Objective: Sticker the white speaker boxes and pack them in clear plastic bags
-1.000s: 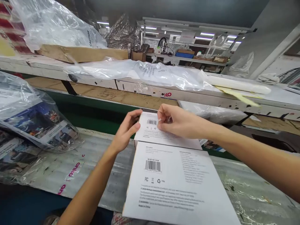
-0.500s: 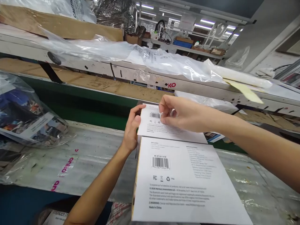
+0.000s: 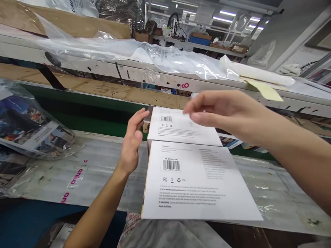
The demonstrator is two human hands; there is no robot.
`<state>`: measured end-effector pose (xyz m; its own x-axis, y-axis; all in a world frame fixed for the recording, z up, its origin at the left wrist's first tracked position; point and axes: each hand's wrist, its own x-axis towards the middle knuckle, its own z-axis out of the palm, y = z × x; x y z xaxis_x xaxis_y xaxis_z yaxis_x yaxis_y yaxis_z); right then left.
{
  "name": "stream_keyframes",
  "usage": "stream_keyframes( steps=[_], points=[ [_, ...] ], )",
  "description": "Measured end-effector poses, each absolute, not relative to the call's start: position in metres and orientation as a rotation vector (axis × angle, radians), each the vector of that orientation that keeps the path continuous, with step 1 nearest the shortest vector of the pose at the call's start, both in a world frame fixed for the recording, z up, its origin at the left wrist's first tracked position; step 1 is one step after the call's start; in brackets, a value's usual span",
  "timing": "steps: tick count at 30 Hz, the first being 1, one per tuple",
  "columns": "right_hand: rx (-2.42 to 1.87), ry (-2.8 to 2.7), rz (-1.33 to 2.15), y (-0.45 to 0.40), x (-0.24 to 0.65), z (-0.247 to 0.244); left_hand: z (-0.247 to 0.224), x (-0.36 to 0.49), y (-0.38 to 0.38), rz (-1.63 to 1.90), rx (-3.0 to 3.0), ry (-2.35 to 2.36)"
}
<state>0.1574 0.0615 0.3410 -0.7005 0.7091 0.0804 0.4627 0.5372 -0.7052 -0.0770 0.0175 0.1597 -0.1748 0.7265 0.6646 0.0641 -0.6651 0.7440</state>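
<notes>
Two white printed cartons lie end to end before me, text and barcodes facing up: a near carton point(image 3: 191, 203) and a far carton point(image 3: 178, 132). My left hand point(image 3: 131, 143) is open at the left of the far carton, fingers spread and apart from it. Above the far carton's right part hovers my right hand point(image 3: 219, 106), its thumb and fingers drawn together in a pinch. A tiny pale bit shows between them, too small and blurred to name. The fingertips hide part of the far carton's print.
A plastic-bagged pack of printed boxes point(image 3: 38, 120) sits at left on the plastic-covered work surface point(image 3: 103, 172). Behind runs a green belt point(image 3: 77, 120), then a cardboard-lined ledge point(image 3: 103, 88) and a white rail point(image 3: 129, 70) draped with clear plastic sheeting point(image 3: 176, 58).
My left hand has come away from the far carton's side and opened. My right hand has lifted off that carton's top and moved right. The view has shifted slightly.
</notes>
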Motion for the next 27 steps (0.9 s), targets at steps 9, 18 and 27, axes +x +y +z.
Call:
stream_keyframes(
  steps=[9, 18, 27],
  points=[
    [-1.121, -2.63, 0.908, -0.016, 0.167, 0.318, 0.175, -0.067, -0.054, 1.79, 2.116, 0.768],
    [-1.103, -2.449, 0.782, -0.002, 0.191, 0.323, 0.172, -0.075, -0.051, 1.832, 2.088, 0.827],
    [-1.129, -1.992, 0.89, 0.026, 0.25, 0.304, 0.215, -0.088, -0.048, 1.208, 2.576, 0.677]
  ],
)
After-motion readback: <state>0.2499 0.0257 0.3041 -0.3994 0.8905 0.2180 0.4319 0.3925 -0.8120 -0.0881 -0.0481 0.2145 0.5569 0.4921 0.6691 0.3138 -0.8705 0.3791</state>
